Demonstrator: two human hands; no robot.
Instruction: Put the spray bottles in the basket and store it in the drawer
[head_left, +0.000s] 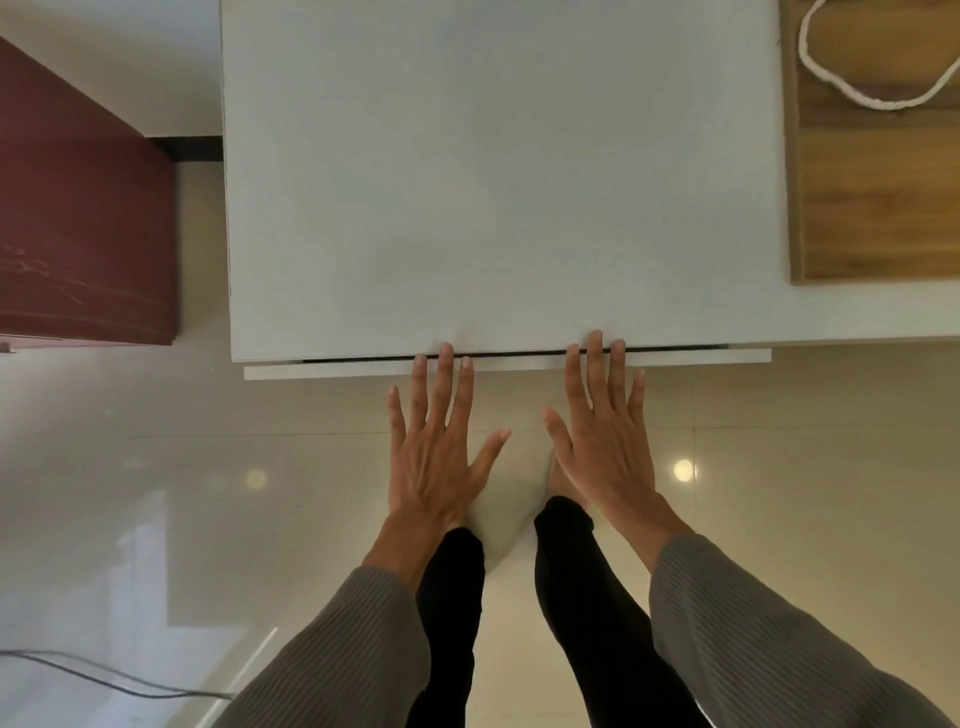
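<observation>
I look straight down on a white cabinet top (498, 182). Its drawer front (332, 370) juts out a thin strip past the front edge, with a narrow dark gap behind it. My left hand (441, 447) and my right hand (605, 436) are flat with fingers spread, fingertips resting on the drawer front's top edge. Neither hand holds anything. No spray bottles or basket are in view; the inside of the drawer is hidden.
A wooden surface (878, 182) with a white rope loop (878, 98) adjoins the cabinet on the right. A dark red cabinet (78, 208) stands at left. Glossy tiled floor (208, 493) lies below, with a cable (104, 680) at bottom left. My legs (452, 597) stand before the drawer.
</observation>
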